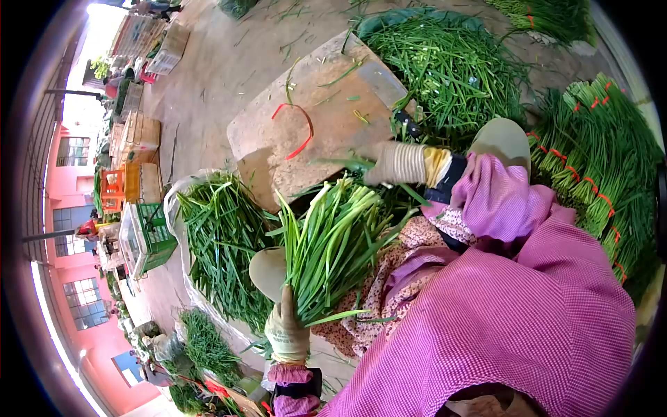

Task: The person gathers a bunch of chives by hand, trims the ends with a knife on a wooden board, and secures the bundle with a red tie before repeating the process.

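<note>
Gripping a leafy green, pale-stemmed bunch (pixel 333 254) just this side of the tan board (pixel 319 115), the left hand (pixel 288 330) wears a glove (pixel 281 345) with illegible print; right hand (pixel 399 163) blurred, grip unclear.

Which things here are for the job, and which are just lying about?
Seemingly for the job:
- green bunch in the left hand
- loose greens
- red strip on the board
- red-banded bundles

Probably just lying about:
- green crate
- white crate
</note>
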The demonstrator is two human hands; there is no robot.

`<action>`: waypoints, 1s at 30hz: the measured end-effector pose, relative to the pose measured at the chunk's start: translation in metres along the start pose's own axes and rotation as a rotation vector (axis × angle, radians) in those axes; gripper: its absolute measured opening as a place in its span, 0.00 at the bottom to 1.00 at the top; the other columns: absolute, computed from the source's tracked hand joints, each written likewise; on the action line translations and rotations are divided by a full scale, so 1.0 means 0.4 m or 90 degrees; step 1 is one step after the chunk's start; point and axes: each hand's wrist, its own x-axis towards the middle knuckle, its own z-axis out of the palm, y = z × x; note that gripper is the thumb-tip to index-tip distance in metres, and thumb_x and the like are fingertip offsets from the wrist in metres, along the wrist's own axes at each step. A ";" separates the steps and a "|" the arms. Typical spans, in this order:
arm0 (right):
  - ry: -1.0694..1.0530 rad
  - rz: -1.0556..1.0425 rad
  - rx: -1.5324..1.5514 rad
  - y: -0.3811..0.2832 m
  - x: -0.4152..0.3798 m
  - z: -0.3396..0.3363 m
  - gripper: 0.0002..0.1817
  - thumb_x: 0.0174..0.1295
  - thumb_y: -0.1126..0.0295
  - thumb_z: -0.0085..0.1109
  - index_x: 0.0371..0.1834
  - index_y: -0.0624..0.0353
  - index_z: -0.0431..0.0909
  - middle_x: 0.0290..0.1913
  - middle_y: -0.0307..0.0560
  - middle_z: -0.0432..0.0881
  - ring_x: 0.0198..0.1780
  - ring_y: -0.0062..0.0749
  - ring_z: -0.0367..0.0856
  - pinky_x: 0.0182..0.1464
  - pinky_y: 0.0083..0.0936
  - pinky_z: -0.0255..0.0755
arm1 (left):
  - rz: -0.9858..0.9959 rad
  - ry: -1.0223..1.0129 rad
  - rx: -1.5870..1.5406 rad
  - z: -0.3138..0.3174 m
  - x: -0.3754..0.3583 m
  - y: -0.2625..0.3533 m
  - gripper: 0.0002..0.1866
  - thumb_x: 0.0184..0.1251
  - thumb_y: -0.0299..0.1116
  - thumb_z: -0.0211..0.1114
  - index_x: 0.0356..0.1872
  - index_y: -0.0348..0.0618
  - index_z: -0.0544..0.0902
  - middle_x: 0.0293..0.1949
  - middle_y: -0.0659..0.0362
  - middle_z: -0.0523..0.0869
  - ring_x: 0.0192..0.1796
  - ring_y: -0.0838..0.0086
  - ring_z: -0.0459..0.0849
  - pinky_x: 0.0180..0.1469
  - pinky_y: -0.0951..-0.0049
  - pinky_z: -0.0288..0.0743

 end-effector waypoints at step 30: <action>0.082 -0.318 -0.125 0.032 -0.061 -0.156 0.12 0.66 0.68 0.57 0.50 0.59 0.80 0.42 0.51 0.86 0.40 0.38 0.85 0.44 0.27 0.78 | 0.155 0.151 0.211 -0.082 0.034 -0.012 0.23 0.57 0.30 0.66 0.55 0.57 0.75 0.41 0.57 0.80 0.41 0.58 0.81 0.45 0.56 0.77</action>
